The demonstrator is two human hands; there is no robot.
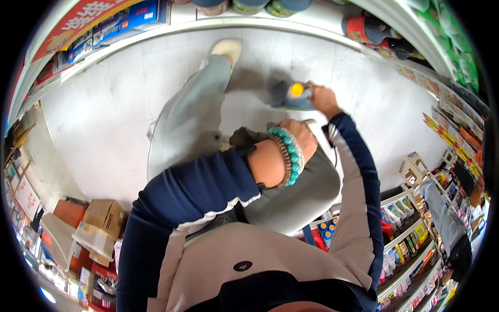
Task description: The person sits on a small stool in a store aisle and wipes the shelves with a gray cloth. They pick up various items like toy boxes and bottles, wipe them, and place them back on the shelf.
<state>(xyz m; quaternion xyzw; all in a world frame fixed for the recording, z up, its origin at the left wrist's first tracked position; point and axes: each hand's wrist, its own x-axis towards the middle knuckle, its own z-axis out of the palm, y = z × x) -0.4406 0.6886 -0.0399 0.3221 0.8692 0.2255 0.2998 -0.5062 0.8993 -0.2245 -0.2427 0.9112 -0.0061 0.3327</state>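
My right hand point(324, 99) grips one end of a dark grey-blue bottle-like container point(286, 95) with a round yellow spot, blurred and held above the floor. My left hand point(299, 136), with turquoise and brown bead bracelets point(290, 156) on the wrist, is curled above my bent knee, nearer to me than the container. A crumpled dark grey cloth point(246, 138) shows beside and beneath that wrist and seems gathered in the hand; the fingertips are hidden.
A low shelf point(257, 24) with large jars and boxes curves ahead. Stocked racks point(409, 234) and a beige plastic stool point(412, 169) stand right. Cardboard boxes point(104, 218) are at lower left. My foot in a cream shoe point(227, 50) rests on the pale tiled floor point(113, 128). A person point(448, 222) is far right.
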